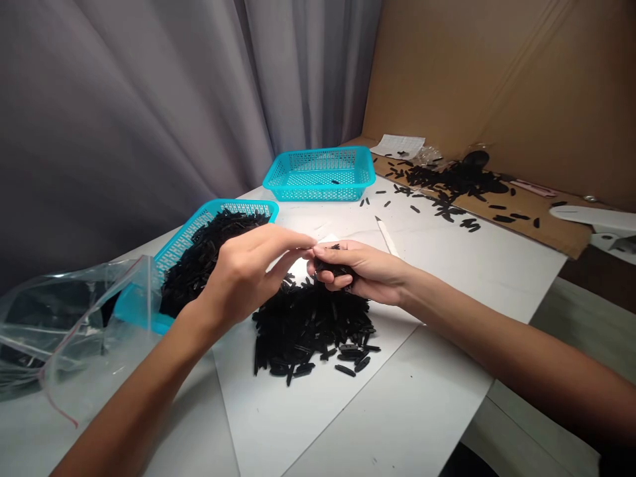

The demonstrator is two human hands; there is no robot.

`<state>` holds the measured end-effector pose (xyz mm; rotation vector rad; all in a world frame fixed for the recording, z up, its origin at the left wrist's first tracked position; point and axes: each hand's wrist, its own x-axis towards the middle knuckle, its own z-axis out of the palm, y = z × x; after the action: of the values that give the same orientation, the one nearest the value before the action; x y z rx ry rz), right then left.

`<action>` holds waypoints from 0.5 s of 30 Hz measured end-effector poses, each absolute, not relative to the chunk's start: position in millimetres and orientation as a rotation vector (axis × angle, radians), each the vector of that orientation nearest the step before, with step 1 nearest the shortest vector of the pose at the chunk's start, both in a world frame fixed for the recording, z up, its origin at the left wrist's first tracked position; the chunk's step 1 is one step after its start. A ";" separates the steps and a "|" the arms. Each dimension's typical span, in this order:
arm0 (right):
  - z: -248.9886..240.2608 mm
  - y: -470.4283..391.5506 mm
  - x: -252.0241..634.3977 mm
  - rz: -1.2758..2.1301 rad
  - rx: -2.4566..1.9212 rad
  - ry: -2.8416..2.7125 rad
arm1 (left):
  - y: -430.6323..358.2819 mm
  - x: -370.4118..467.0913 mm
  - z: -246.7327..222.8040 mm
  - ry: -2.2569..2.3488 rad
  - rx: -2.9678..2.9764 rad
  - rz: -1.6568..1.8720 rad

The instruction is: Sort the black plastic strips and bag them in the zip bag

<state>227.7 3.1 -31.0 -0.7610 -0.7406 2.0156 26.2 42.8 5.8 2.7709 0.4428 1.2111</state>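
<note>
Over a heap of small, long black pieces [313, 324], my two hands meet fingertip to fingertip. My right hand [358, 268] is closed around several of these black pieces, some showing between its fingers. My left hand [258, 262] pinches with thumb and forefinger against the right fingertips; whatever lies in that pinch is too small or hidden to make out. The heap rests on a white sheet of paper [298, 424], with a few pieces scattered along its near side. Left of my left hand, a blue basket [163, 248] is filled with similar black pieces.
A second blue basket [318, 197] at the back holds one black piece. More black pieces [447, 182] lie scattered at the back right beside cardboard [571, 232]. A pencil-like white stick [387, 235] lies behind my right hand. A clear zip bag [99, 331] lies at left.
</note>
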 end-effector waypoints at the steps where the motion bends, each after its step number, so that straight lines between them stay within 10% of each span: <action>1: -30.4 3.1 228.2 2.030 -0.724 -0.727 | 42.8 24.6 7.8 0.326 2.858 1.203; 15: -27.9 -0.8 225.9 1.531 -0.863 -1.026 | 38.1 30.9 9.2 0.750 2.441 1.005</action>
<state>225.9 -0.8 -27.9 -0.8634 -1.0264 1.5311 30.9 38.1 9.2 2.4406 0.7496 1.0053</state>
